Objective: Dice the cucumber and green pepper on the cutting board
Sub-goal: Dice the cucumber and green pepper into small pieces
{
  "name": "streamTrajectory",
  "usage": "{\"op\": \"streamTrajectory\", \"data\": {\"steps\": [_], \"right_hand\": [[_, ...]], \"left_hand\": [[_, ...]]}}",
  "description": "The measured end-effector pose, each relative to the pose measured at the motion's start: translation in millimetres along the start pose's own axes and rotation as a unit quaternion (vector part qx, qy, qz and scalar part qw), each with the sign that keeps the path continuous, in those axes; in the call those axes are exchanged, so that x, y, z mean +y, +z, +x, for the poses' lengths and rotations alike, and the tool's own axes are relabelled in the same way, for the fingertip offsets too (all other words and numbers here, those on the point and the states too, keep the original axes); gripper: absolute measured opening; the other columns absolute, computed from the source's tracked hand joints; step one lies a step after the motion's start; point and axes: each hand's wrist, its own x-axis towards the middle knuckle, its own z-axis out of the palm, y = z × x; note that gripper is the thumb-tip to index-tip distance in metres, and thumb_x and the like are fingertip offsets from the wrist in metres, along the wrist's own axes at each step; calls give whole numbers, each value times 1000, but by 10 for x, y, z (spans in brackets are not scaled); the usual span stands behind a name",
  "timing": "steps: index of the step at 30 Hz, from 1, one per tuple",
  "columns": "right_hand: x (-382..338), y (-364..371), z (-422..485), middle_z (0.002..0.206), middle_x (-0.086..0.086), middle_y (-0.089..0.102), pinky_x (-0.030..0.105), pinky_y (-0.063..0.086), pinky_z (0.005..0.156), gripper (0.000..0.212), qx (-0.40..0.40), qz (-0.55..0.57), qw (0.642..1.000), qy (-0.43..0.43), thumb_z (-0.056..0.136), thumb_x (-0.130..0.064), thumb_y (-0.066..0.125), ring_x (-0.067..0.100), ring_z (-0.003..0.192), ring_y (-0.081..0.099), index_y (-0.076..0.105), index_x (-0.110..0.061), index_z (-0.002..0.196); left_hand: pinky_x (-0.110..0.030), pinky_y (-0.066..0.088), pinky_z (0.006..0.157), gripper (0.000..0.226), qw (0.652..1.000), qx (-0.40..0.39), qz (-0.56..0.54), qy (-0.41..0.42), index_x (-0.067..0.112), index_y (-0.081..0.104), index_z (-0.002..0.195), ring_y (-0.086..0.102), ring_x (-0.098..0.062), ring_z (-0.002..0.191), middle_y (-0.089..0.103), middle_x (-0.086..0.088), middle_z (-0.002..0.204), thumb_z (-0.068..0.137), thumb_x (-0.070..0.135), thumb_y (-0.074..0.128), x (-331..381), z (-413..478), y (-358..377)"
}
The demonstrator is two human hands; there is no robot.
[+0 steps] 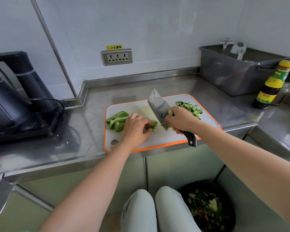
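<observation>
Your right hand is wrapped tight round the black handle of the knife. Your fingers hide most of the handle; only its end sticks out. The wide blade is tilted, far tip up in the air, near corner down low. You cannot tell if that corner touches the board.

Your left hand lies knuckles up, with the fingers curled down, holding a small pepper piece. The hand covers most of it, so its shape is hard to see. Only a bright green end pokes out on the knife side.

Just left of that hand sit the pepper slices. They are long, curved and shiny, piled at the board's left edge. The cucumber bits are small chunks, dark on the skin and pale inside. They lie in a heap at the far right corner, partly behind your right hand.

The cutting board is white with an orange rim and lies on a steel counter. A black kettle stands to the left. A grey tub and a dark bottle stand to the right. Down by your knees is a black bin; what is in it looks blurry.
</observation>
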Motion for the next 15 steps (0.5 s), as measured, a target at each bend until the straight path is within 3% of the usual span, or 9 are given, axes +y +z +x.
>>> {"op": "streamTrajectory", "data": {"steps": [3, 6, 9, 12, 15], "right_hand": [[-17, -24, 10, 58, 11, 56, 24, 41, 39, 13, -16, -37, 999, -13, 93, -8, 40, 17, 33, 48, 42, -7, 80], [-42, -40, 14, 58, 9, 57, 21, 38, 37, 14, -14, -69, 997, -27, 94, -10, 40, 14, 31, 49, 40, -8, 80], [-68, -56, 6, 56, 7, 57, 17, 34, 35, 16, -16, -102, 994, -40, 95, -10, 40, 13, 32, 49, 37, -9, 79], [-69, -64, 4, 56, 7, 57, 17, 33, 33, 19, -20, -122, 991, -45, 95, -11, 41, 15, 33, 50, 36, -11, 77], [-67, -74, -13, 58, 8, 58, 17, 34, 33, 19, -26, -128, 990, -47, 95, -11, 40, 18, 36, 51, 36, -11, 76]], "left_hand": [[-36, 42, 78, 22, 999, 10, 29, -13, 22, 72, 92, 51, -29, 93, 65, 1, 86, 72, 29, 64, -23, -7, 2], [-34, 39, 78, 43, 996, 24, 54, -60, 23, 71, 88, 51, -26, 94, 64, 2, 86, 72, 55, 48, 48, -12, 23], [-34, 37, 78, 47, 990, 17, 90, -106, 28, 71, 84, 49, -23, 95, 63, 6, 86, 73, 71, 53, 169, 31, 38], [-32, 34, 79, 26, 989, 5, 90, -120, 28, 71, 90, 46, -24, 99, 63, 3, 93, 80, 51, 62, 213, 79, 49], [-33, 35, 74, 13, 994, 19, 40, -97, 29, 74, 89, 46, -26, 92, 64, 0, 86, 79, 32, 66, 145, 76, 39]]}}
